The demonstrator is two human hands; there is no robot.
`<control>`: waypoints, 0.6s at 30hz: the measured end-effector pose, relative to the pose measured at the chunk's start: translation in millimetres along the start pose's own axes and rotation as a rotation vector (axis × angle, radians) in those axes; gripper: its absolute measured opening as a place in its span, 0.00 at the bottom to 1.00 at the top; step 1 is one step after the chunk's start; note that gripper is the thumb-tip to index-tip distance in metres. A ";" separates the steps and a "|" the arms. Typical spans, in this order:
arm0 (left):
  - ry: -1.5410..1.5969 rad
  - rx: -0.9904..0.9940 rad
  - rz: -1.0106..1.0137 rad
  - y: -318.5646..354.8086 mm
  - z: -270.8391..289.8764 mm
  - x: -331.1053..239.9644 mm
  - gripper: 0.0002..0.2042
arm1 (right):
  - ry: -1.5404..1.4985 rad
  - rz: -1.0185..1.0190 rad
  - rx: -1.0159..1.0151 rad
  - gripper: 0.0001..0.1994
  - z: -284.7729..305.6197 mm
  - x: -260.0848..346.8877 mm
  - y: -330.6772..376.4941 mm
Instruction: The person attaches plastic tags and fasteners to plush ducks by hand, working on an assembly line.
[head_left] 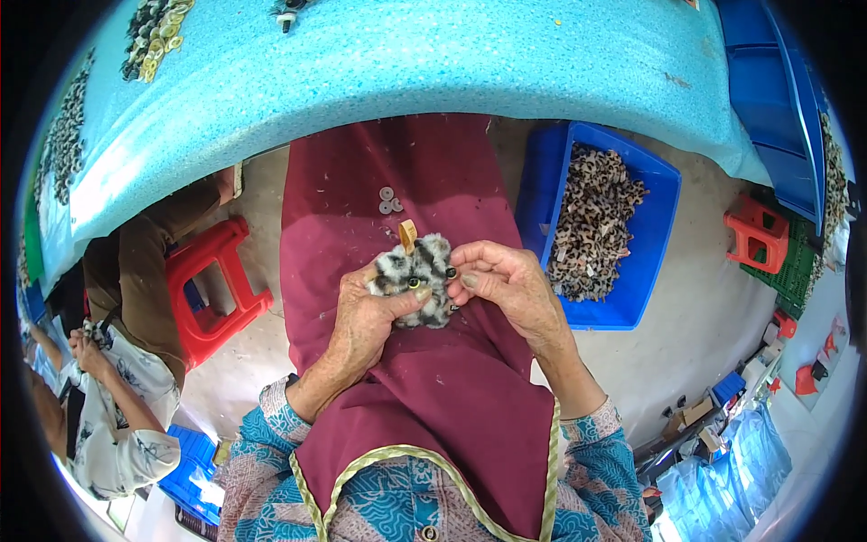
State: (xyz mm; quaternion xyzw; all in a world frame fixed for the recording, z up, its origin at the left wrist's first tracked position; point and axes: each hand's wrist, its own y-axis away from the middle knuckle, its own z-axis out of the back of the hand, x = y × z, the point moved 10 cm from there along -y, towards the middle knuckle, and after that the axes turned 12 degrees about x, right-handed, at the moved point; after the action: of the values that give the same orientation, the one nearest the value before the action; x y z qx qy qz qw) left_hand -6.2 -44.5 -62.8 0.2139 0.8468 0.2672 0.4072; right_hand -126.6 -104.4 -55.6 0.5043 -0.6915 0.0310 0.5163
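A small furry plush toy piece [425, 264], mottled grey, white and black, rests above my lap. My left hand [359, 312] is closed on its left side, the thumb lying across its front. Beside that thumb shows a yellow toy eye [414, 283] with a dark centre. From the top of the plush stands a tan loop [408, 237]. At its right edge, the fingers of my right hand [497, 278] are pinched around a small dark round piece [451, 272], seemingly a toy eye. How far it is set into the fur cannot be made out.
Pale round washers [386, 194] lie on my maroon apron [334, 208]. A blue bin [652, 244] of spotted furry pieces stands at right. A blue-covered table [433, 63] spans the front; red stools [212, 289] flank me. At left, another person's hand [90, 352] works.
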 end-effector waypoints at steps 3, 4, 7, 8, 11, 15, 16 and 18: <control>0.002 0.005 0.005 -0.8 -0.3 1.6 0.16 | -0.041 -0.036 -0.057 0.10 0.5 -2.6 1.7; -0.007 0.012 0.014 -0.9 -1.4 2.0 0.16 | -0.041 -0.036 -0.060 0.10 2.2 -4.7 1.5; 0.041 0.015 0.025 -1.0 -2.5 1.6 0.15 | -0.069 -0.010 -0.007 0.11 2.1 -8.7 -0.9; 0.097 0.014 0.028 -1.4 -2.3 2.2 0.15 | -0.085 0.042 -0.015 0.11 3.4 -4.0 0.7; 0.184 -0.015 0.076 -2.3 4.0 8.4 0.14 | -0.095 0.101 -0.033 0.11 8.6 2.0 6.3; 0.198 -0.031 0.044 -3.3 5.6 8.2 0.14 | -0.067 0.088 -0.074 0.11 2.5 14.0 12.7; 0.191 -0.023 0.029 -3.5 5.3 7.0 0.14 | -0.050 0.060 -0.090 0.11 -0.8 16.0 14.6; 0.186 -0.012 0.013 -3.5 4.9 5.5 0.14 | -0.091 0.041 -0.080 0.09 -11.7 14.2 15.1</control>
State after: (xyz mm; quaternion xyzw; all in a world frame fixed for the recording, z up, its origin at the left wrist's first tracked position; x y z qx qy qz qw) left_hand -5.9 -42.6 -70.7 0.1914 0.8778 0.2937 0.3265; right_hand -129.1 -99.9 -32.4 0.4699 -0.7250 -0.0089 0.5034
